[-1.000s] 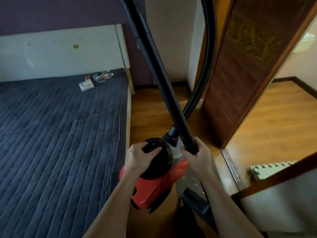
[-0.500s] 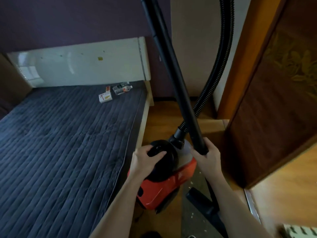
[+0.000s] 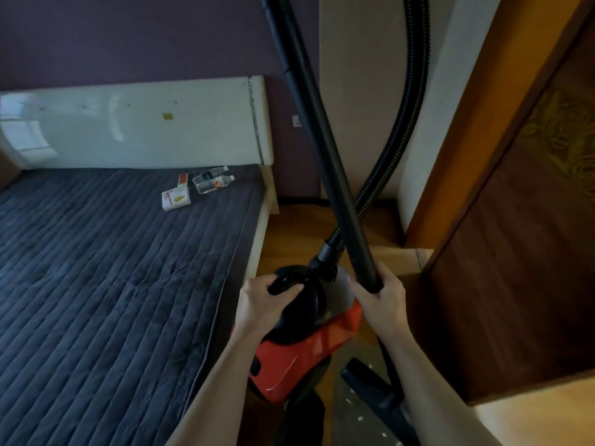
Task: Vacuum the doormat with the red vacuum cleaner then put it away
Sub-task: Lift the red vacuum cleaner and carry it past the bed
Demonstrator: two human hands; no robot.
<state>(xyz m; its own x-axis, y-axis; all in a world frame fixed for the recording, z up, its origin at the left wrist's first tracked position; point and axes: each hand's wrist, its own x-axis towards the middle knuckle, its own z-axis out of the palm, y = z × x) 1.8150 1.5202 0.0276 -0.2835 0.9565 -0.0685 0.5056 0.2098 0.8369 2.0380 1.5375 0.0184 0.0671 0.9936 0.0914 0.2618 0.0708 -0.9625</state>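
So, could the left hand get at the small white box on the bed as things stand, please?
Probably not: the left hand grips the top of the vacuum cleaner, and the box lies far up the bed near the headboard. Nothing stands between them, though.

The left hand [image 3: 261, 303] and right hand [image 3: 383, 300] are bare, forearms [image 3: 222, 384] likewise.
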